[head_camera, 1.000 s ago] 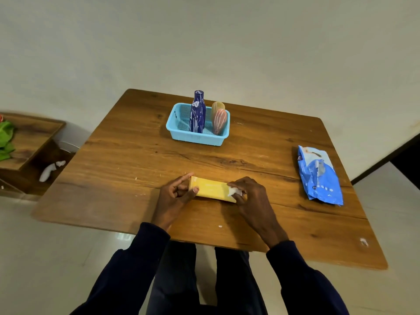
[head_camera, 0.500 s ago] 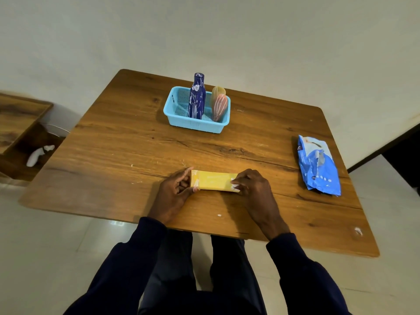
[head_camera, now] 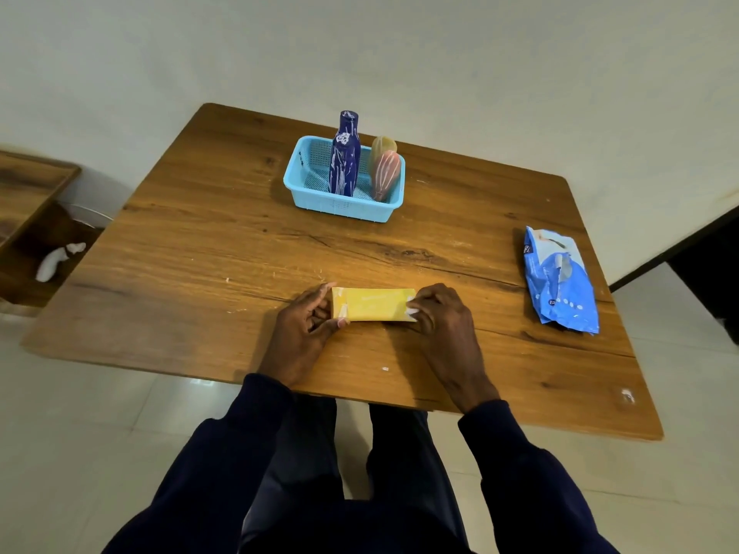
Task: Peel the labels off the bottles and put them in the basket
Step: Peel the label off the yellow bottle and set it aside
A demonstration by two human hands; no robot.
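Yellow plastic was the centre of it: the yellow bottle (head_camera: pixel 374 303) lay flat on its side on the wooden table (head_camera: pixel 200 233), well apart from the blue basket (head_camera: pixel 340 207) and on the person's side of it. The left hand (head_camera: pixel 304 329) gripped the bottle's left end, fingers curled in close and the thumb pressed against the bottle's near edge. The right hand (head_camera: pixel 440 313) was bunched at the opposite end, fingertips pinched tight on a white bit (head_camera: pixel 412 307) right at the bottle's tip. Label or cap? It could not be told from this angle. Both dark sleeves reached in from the edge of the table nearest the person.

Inside the basket, three bottles stood upright. The dark blue bottle (head_camera: pixel 344 157) rose near the basket's middle, streaked with white. Just to its right the pink bottle (head_camera: pixel 384 175) leaned against the basket's right wall, and the cream bottle (head_camera: pixel 383 145) stood touching it from behind.

Right of the basket and nearer the person, a crumpled blue packet (head_camera: pixel 560 277) lay flat by the table's edge. Far left of the basket, off the table, a low wooden shelf (head_camera: pixel 32 185) held a small white object (head_camera: pixel 56 259).
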